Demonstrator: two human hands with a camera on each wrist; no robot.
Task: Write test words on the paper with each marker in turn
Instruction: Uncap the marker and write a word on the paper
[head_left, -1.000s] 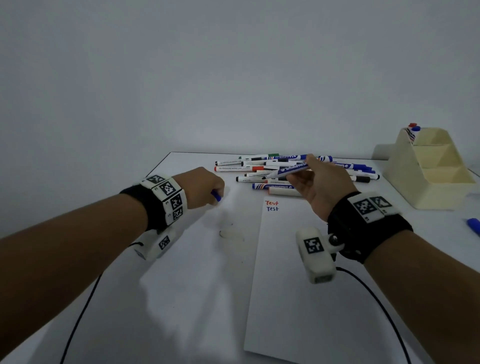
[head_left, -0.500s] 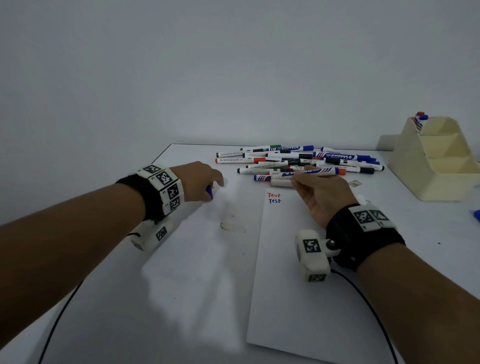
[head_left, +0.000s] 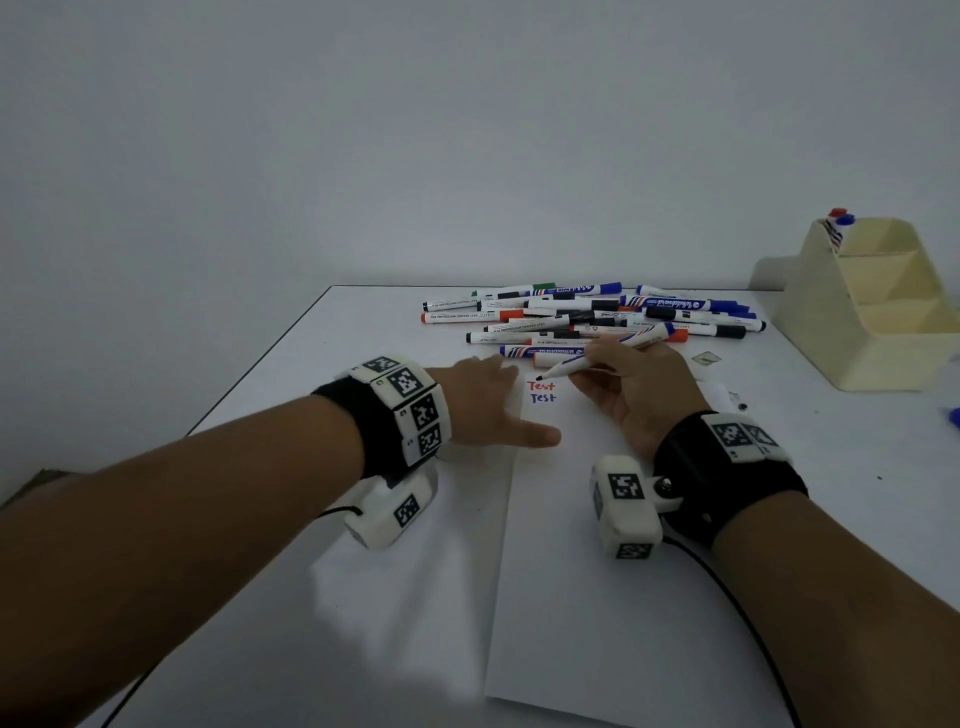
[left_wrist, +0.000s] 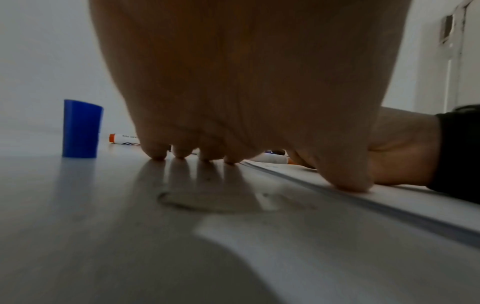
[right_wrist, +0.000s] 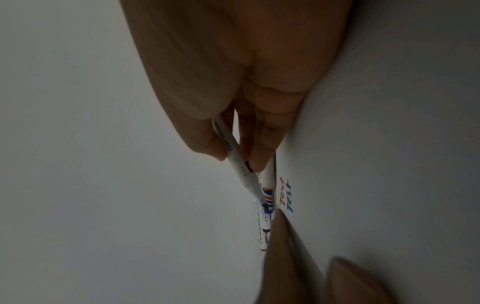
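My right hand (head_left: 597, 371) grips an uncapped marker (head_left: 576, 364) with a white barrel; its tip hangs just above the top left corner of the white paper (head_left: 597, 571). A red and a blue "Test" (head_left: 541, 392) are written just below the tip. In the right wrist view thumb and fingers pinch the marker (right_wrist: 235, 158) low on the barrel. My left hand (head_left: 488, 400) lies flat, fingertips on the table and thumb on the paper's left edge. A blue cap (left_wrist: 82, 128) stands upright on the table left of that hand. Several capped markers (head_left: 597, 317) lie in a pile behind the paper.
A beige tiered organizer (head_left: 883, 332) stands at the back right with two markers in its top slot. A small blue object (head_left: 953, 415) lies at the right edge. The table (head_left: 311, 415) ends at a dark edge on the left.
My left hand has let go of the blue cap, moved right and spread flat on the paper's edge. My right hand has turned the marker tip-down over the paper's top.
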